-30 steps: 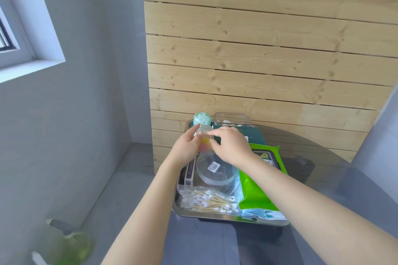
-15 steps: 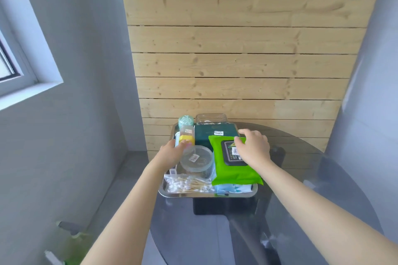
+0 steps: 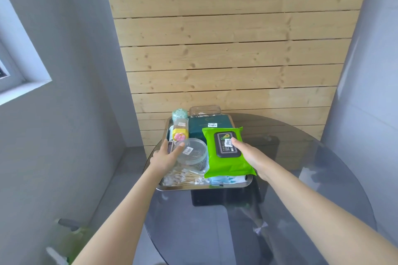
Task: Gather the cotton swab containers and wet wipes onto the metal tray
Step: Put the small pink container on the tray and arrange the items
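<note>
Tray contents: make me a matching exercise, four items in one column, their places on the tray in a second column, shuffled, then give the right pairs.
Items
1. green wet wipes pack
2. round clear container
3. loose cotton swabs
4. dark teal box

Places
A. far side of the metal tray, behind the green pack
B. near left corner, along the front rim
C. right side, under the right hand
D. middle left, at the fingertips of the left hand

Pairs: 1-C, 2-D, 3-B, 4-A
</note>
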The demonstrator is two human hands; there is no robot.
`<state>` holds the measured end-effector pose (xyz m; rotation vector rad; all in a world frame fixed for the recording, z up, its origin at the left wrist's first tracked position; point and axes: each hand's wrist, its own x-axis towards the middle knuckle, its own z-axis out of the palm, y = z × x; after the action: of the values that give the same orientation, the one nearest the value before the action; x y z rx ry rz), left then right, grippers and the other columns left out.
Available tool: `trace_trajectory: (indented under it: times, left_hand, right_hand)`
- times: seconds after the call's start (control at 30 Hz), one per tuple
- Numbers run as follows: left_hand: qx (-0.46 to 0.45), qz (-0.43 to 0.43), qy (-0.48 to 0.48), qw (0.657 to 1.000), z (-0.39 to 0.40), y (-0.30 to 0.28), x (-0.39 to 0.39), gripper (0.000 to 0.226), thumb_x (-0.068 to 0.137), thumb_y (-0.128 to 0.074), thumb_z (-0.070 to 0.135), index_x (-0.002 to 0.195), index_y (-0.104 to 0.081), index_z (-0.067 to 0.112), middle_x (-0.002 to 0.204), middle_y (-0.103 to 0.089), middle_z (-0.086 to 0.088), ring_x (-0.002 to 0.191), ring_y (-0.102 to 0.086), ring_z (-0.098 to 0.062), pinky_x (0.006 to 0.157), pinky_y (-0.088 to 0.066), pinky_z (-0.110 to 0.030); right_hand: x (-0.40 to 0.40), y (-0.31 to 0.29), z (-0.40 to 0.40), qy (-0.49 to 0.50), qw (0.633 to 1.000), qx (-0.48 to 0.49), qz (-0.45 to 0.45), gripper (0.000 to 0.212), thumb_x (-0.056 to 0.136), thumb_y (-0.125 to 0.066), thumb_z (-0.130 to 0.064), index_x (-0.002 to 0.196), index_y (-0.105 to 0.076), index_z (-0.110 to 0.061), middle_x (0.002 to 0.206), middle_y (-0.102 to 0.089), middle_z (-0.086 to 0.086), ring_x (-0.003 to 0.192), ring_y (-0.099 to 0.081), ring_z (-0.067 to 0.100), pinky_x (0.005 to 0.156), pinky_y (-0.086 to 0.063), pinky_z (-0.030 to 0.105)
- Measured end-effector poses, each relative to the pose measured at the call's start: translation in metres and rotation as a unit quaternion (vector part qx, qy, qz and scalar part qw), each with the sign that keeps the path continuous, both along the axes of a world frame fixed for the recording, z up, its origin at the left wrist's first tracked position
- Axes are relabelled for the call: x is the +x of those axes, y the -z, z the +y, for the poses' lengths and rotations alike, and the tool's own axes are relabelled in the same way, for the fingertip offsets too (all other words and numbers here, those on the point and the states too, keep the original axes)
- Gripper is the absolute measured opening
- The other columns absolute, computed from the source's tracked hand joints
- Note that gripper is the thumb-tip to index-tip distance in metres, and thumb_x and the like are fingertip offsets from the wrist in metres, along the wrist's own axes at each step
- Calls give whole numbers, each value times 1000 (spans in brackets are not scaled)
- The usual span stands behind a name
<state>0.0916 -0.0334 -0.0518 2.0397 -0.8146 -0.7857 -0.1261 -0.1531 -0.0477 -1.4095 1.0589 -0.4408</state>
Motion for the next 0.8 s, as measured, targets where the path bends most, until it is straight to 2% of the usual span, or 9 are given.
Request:
trace_trajectory:
  times: [0.23, 0.3, 0.37, 0.4, 0.47, 0.5, 0.6, 0.67, 0.8]
  left_hand:
    - [29, 6, 48, 998, -9, -2, -36, 124, 44, -43, 88, 151, -6, 37, 158, -18, -15, 143, -22, -39, 115, -22, -56]
    - [30, 9, 64, 997, -14, -3, -53, 124, 45, -44, 89, 150, -5, 38, 157, -17, -16, 142, -24, -40, 115, -21, -56]
    - [32, 11, 82, 996, -20, -5, -74, 119, 50, -45, 86, 151, -4, 37, 158, -14, -17, 143, -20, -40, 116, -20, -56]
    - [33, 14, 85, 996, -22, -4, -81, 115, 55, -45, 84, 151, -3, 36, 158, -12, -17, 144, -17, -40, 117, -18, -56]
    - [29, 20, 99, 994, -30, -4, -100, 110, 60, -45, 81, 151, -3, 36, 159, -9, -17, 145, -14, -39, 117, -17, -56]
    - [26, 24, 103, 994, -34, -3, -108, 109, 60, -45, 81, 151, -4, 36, 159, -9, -17, 145, -14, -39, 116, -18, -57]
    - [28, 31, 124, 991, -47, -1, -136, 107, 60, -43, 78, 151, -4, 37, 159, -6, -15, 145, -12, -40, 116, -17, -57]
    - [30, 35, 139, 989, -55, 1, -153, 107, 60, -42, 78, 151, -3, 37, 159, -3, -14, 146, -10, -40, 116, -16, -58]
    - [29, 47, 147, 988, -70, 6, -177, 107, 59, -43, 78, 150, -3, 40, 159, -3, -13, 145, -12, -40, 116, -15, -58]
  right_hand:
    - [-40, -3, -4, 17, 1000, -11, 13, 48, 90, -46, -54, 126, -56, -23, 121, -65, 0, 111, -61, 19, 105, -42, 39]
    - [-59, -6, -5, 29, 1000, 3, 12, 42, 92, -46, -51, 120, -59, -22, 112, -67, 1, 100, -64, 18, 91, -49, 33]
    - [-84, -10, -5, 52, 998, 17, 11, 39, 92, -47, -50, 113, -62, -20, 106, -69, 4, 91, -66, 18, 74, -50, 27]
    - [-92, -10, -6, 60, 998, 21, 15, 39, 91, -48, -50, 109, -64, -19, 105, -69, 5, 89, -66, 18, 71, -50, 26]
    - [-114, -13, -5, 85, 996, 24, 28, 41, 88, -50, -54, 101, -68, -19, 104, -70, 6, 88, -67, 17, 76, -50, 29]
    - [-124, -14, -6, 97, 994, 23, 37, 47, 84, -53, -59, 101, -69, -18, 106, -70, 6, 92, -67, 19, 85, -50, 32]
    - [-160, -7, -20, 140, 988, 21, 59, 93, 50, -65, -81, 116, -66, -16, 121, -66, 6, 112, -61, 26, 106, -42, 43]
    - [-184, 10, -38, 157, 985, 27, 65, 110, 33, -67, -86, 119, -63, -18, 124, -65, 6, 115, -59, 27, 107, -41, 45]
    - [-211, 6, -42, 188, 979, 28, 70, 113, 23, -68, -87, 114, -66, -19, 125, -64, 7, 116, -59, 27, 106, -41, 45]
